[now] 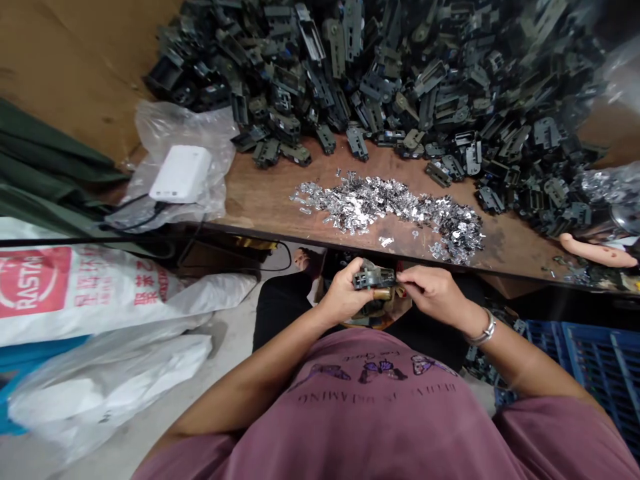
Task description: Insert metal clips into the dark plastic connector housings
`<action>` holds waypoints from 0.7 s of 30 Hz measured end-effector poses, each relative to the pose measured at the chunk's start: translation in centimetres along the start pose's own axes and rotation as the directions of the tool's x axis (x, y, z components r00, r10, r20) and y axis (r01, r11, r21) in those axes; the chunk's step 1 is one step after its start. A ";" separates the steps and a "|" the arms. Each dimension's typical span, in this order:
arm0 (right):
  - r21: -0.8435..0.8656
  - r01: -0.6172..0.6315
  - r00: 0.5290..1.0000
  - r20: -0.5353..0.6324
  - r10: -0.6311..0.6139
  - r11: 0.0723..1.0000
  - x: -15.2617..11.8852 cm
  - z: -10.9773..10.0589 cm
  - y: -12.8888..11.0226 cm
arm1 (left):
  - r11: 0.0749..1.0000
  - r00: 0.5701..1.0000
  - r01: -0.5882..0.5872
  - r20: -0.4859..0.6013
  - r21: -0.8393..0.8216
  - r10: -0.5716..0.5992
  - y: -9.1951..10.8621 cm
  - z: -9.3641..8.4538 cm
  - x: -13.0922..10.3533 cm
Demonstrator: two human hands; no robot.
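Just below the table's front edge, my left hand (346, 293) is closed round a dark grey-green plastic part (374, 278). My right hand (434, 291) is at the part's right end, its thumb and forefinger pinched together; what they hold, if anything, is too small to make out. On the wooden table (260, 193), a long heap of small shiny metal pieces (360, 203) lies in front of my hands. Behind it, a large pile of similar dark plastic parts (425, 87) covers the back of the table.
A white box (181, 174) with a cable lies on clear plastic at the left. White sacks (110, 287) stand at the lower left. A blue crate (600, 360) is at the lower right. A flesh-coloured object (596, 253) lies near the table's right edge.
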State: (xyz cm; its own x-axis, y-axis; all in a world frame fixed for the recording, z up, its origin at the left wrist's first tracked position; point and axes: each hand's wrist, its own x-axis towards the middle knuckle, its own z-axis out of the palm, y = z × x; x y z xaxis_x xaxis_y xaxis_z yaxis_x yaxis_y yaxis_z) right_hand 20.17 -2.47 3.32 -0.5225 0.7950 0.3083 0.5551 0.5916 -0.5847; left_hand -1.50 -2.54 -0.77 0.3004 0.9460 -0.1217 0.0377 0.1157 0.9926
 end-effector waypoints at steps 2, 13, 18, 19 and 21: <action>-0.036 0.075 0.997 -0.026 -0.076 0.997 -0.4 1.1 0.0 | 0.999 1.000 -0.001 -0.010 0.043 0.002 0.0 -0.2 -0.1; -0.069 0.186 0.979 -0.071 -0.191 0.980 -0.3 3.0 0.5 | 0.994 0.998 -0.003 0.058 0.113 -0.004 0.6 -0.4 -0.4; 0.270 -0.156 0.986 -0.017 0.167 0.950 -0.9 3.4 0.5 | 0.987 0.999 0.030 0.040 0.158 -0.037 0.2 -0.6 -0.7; 0.370 -0.246 0.962 -0.017 0.272 0.896 -1.0 3.5 0.6 | 0.989 0.999 0.037 0.018 0.145 -0.040 0.1 -0.7 -0.7; 0.561 -0.377 0.881 -0.029 0.473 0.737 -1.1 3.5 0.7 | 0.994 0.999 0.037 -0.036 0.105 -0.033 0.1 -0.8 -0.8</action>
State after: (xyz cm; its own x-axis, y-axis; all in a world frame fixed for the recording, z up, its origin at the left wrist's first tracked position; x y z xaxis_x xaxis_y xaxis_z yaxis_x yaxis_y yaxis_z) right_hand 18.87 -3.39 -0.09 -0.1791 0.9837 0.0169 0.2435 0.0610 -0.9680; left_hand -2.49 -3.07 -0.59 0.2648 0.9518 -0.1548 0.1486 0.1183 0.9818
